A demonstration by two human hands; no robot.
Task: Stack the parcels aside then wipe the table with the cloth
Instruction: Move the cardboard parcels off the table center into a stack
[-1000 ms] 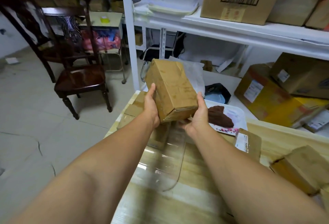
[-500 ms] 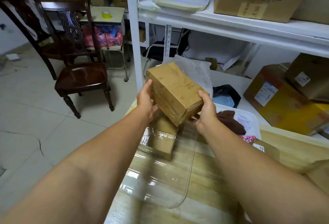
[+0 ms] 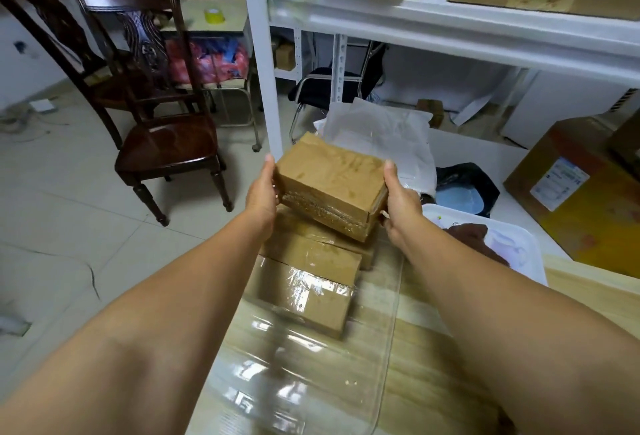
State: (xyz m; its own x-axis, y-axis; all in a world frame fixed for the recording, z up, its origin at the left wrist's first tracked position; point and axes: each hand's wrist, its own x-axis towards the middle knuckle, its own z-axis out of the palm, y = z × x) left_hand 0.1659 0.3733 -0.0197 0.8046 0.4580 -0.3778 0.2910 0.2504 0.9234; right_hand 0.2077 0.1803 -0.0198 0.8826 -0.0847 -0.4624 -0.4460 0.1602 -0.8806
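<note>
A brown taped parcel (image 3: 332, 185) is gripped at its two ends by my left hand (image 3: 263, 192) and my right hand (image 3: 398, 202). It hangs level just above the far end of a stack of parcels (image 3: 311, 279) at the far left corner of the wooden table (image 3: 433, 382); whether it touches the stack I cannot tell. A dark brown cloth (image 3: 474, 240) lies on a white tray (image 3: 526, 254) to the right, apart from both hands.
A clear plastic mat (image 3: 311, 382) covers the table's left part. White metal shelving (image 3: 450, 26) rises right behind the stack. A dark wooden chair (image 3: 166, 144) stands on the tiled floor to the left. Cardboard boxes (image 3: 571, 199) sit at the far right.
Both hands have turned the parcel from tilted to level and lowered it toward the stack. The view has shifted left, so the parcels at the right are out of frame.
</note>
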